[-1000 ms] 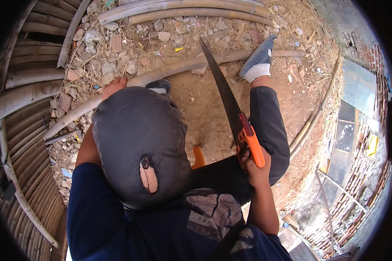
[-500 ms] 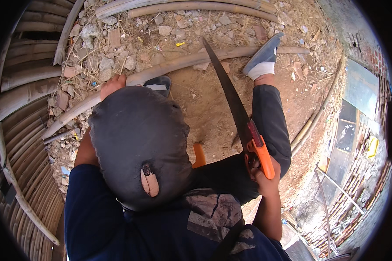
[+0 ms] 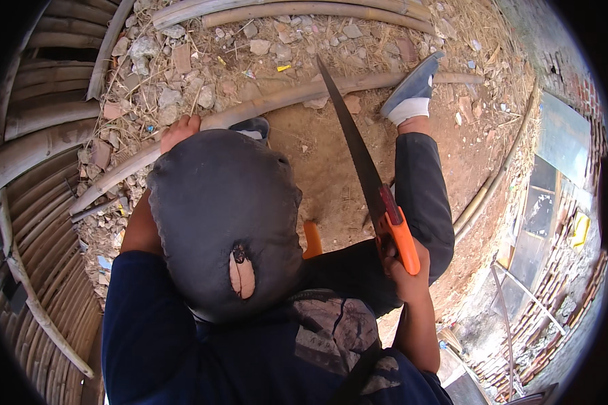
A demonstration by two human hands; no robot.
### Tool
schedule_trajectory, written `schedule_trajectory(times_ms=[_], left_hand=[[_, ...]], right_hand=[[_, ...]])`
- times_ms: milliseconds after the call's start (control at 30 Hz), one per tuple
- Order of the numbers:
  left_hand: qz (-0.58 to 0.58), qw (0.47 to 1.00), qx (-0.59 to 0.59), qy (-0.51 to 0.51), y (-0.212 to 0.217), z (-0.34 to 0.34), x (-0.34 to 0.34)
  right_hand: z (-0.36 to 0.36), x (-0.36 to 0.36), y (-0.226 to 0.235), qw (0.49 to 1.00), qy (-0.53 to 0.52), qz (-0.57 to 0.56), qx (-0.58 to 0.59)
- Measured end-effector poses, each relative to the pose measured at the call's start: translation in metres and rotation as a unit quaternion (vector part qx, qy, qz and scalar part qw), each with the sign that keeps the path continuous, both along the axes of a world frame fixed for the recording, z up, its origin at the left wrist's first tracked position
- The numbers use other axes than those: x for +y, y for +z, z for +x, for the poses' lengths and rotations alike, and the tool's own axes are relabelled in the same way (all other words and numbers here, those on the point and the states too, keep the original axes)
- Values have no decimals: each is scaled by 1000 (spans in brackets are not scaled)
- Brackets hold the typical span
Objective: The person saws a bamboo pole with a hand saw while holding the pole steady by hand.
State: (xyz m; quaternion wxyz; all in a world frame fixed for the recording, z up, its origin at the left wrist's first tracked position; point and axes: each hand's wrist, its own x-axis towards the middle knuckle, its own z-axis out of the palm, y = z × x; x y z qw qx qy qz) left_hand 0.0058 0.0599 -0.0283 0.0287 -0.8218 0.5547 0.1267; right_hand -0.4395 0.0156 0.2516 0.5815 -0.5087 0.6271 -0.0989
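Note:
My right hand (image 3: 411,273) is closed round the orange handle of a handsaw (image 3: 356,145). Its long dark blade points up and away, with the tip over the far side of a long bamboo pole (image 3: 284,105). At the pole's left part, my left hand (image 3: 180,129) rests with its fingers curled over it; the palm is hidden. A round black cover (image 3: 223,209) fills the middle and hides part of my left arm. Beside it, an orange curved piece (image 3: 312,239) shows partly. My right shoe (image 3: 415,84) lies across the pole; my left shoe (image 3: 253,127) is close to it.
More bamboo poles (image 3: 317,9) lie at the far edge. Stones and rubble (image 3: 172,94) with dry straw cover the ground beyond. Stacked bamboo (image 3: 44,270) stands on the left, and a brick wall (image 3: 574,290) with leaning panels (image 3: 564,138) on the right.
The whole view has shifted slightly, and the black cover sits a little further right. Both hands keep their grip; the saw has hardly moved against the pole.

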Motion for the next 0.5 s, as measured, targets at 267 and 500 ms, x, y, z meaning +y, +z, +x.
schedule_trajectory(times_ms=[267, 500], left_hand=[[15, 999, 25, 18, 21, 0, -5], [17, 1000, 22, 9, 7, 1, -7]], right_hand=[[6, 1, -14, 1000, 6, 4, -2], [25, -22, -41, 1000, 3, 2, -9]])
